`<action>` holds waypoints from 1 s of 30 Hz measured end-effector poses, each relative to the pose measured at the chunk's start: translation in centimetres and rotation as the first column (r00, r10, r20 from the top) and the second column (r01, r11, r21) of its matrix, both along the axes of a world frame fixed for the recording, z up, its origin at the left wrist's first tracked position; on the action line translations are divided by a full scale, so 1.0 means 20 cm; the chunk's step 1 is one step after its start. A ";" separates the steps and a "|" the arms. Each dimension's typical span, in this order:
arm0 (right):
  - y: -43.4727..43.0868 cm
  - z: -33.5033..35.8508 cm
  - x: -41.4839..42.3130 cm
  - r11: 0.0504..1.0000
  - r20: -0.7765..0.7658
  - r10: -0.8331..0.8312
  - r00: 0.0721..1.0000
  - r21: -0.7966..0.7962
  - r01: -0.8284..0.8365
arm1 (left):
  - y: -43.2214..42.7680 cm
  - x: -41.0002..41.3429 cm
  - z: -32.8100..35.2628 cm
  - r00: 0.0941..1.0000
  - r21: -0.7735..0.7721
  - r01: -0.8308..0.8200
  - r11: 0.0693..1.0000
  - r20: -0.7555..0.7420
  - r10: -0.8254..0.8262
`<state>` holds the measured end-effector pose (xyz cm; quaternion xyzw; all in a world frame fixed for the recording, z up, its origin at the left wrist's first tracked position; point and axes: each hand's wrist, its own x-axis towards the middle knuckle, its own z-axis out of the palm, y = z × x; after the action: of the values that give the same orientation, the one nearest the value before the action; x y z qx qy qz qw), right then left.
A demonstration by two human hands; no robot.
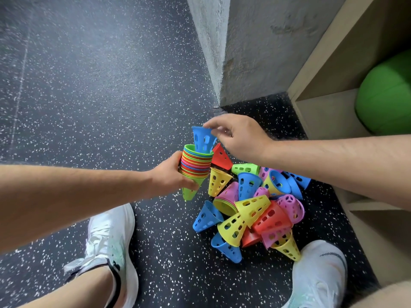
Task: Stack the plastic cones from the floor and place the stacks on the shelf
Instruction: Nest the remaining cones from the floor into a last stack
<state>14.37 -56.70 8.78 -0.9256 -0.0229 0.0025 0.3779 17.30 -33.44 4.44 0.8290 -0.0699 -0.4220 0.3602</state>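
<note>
Blue plastic with oval holes, one cone [203,138] hangs narrow end down from the right hand [242,138], whose thumb and fingertips pinch its wide rim. Its lower end dips into the open mouth of a many-coloured stack of cones [195,162], green at top and bottom. The left hand [171,174] grips that stack from the left, fingers curled round its lower part, holding it above the floor [111,96], which is dark rubber flecked with white.

Just right of the stack, a red cone [221,157] and a yellow cone [218,181] lie at the far edge of a pile of loose cones [255,207]: blue, yellow, pink, red and green, tumbled on their sides, a few nested in one another. The pile lies on the floor between the person's two white shoes, the left shoe [106,241] and the right shoe [318,270], and close to the foot of a pale wooden shelf [322,112] at the right. A green ball [387,94] rests in one shelf compartment. A rough grey wall [255,52] stands at the far side, left of the shelf
</note>
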 end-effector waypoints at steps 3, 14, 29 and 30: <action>0.01 -0.03 -0.01 0.992 -0.037 0.126 0.991 0.030 -0.125 | -0.02 0.01 0.01 1.000 -0.002 -0.018 1.000 0.011 0.018; -0.03 -0.13 0.07 0.972 -0.255 0.149 0.955 -0.141 -0.190 | 0.03 0.05 -0.01 0.999 0.030 -0.049 0.998 -0.004 0.049; -0.06 -0.28 0.11 0.844 -0.453 0.171 0.875 -0.391 -0.367 | 0.04 0.07 -0.02 0.997 0.040 -0.061 0.997 -0.035 0.063; -0.06 -0.28 0.12 0.855 -0.440 0.158 0.884 -0.387 -0.346 | 0.04 0.07 -0.02 0.997 0.041 -0.061 0.997 -0.038 0.062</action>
<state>16.68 -57.99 3.20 -0.9566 -0.0691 0.2438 0.1437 18.75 -32.66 4.08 0.8294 -0.0288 -0.4281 0.3576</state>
